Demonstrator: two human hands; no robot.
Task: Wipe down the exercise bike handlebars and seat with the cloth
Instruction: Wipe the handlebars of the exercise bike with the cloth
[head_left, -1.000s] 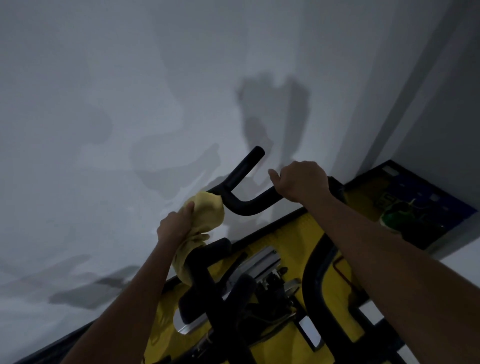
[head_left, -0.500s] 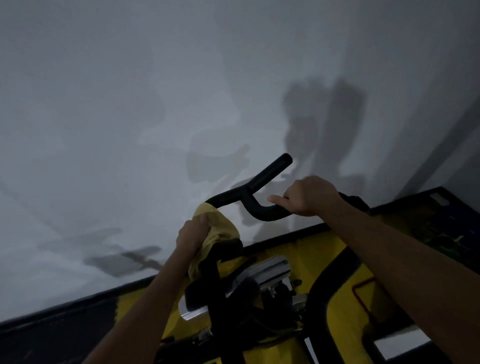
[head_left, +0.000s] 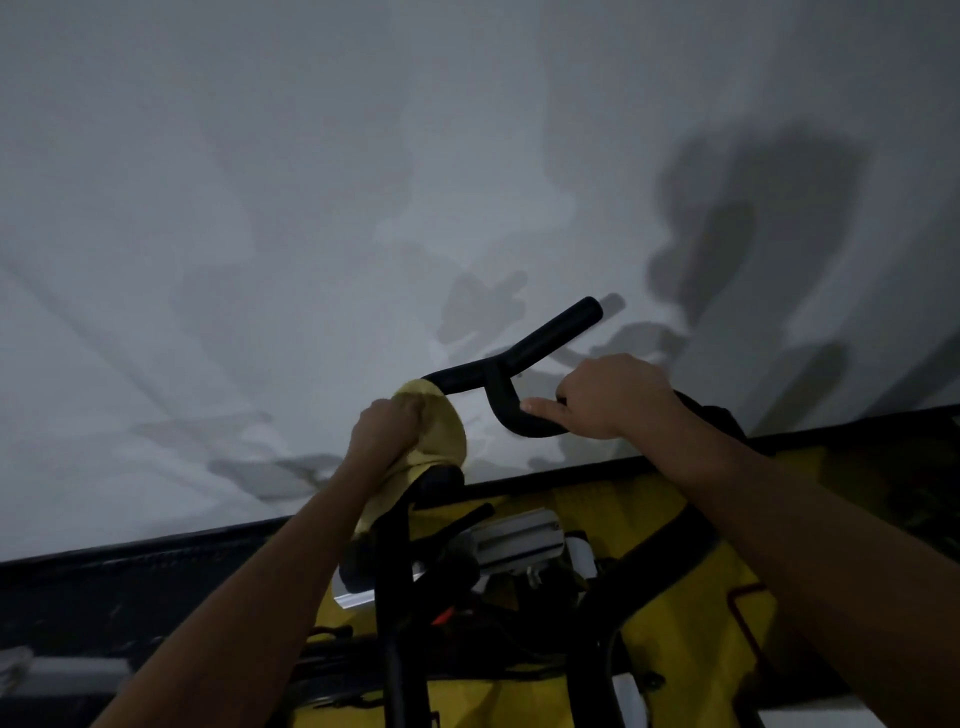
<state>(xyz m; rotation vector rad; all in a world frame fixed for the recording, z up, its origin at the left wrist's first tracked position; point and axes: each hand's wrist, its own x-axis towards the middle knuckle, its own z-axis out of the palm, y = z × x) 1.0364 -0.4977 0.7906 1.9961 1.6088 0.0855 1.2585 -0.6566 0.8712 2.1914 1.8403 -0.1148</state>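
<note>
The bike's black handlebars (head_left: 524, 358) stand at centre, one horn pointing up and right. My left hand (head_left: 382, 434) grips a yellow cloth (head_left: 441, 431) wrapped over the left part of the bar, the cloth hanging down toward the stem (head_left: 395, 597). My right hand (head_left: 608, 397) grips the curved right part of the handlebars, thumb stretched along the bar. The seat is out of view.
A pale wall (head_left: 311, 208) fills the upper view, close behind the bars. Below lie the bike's yellow and black frame (head_left: 670, 597) and a silver bracket (head_left: 514, 540). A dark baseboard (head_left: 130, 571) runs along the floor at left.
The view has shifted, so the bars sit further right and higher. My left hand with the cloth has slid along the left bar toward the stem. My right hand keeps its hold.
</note>
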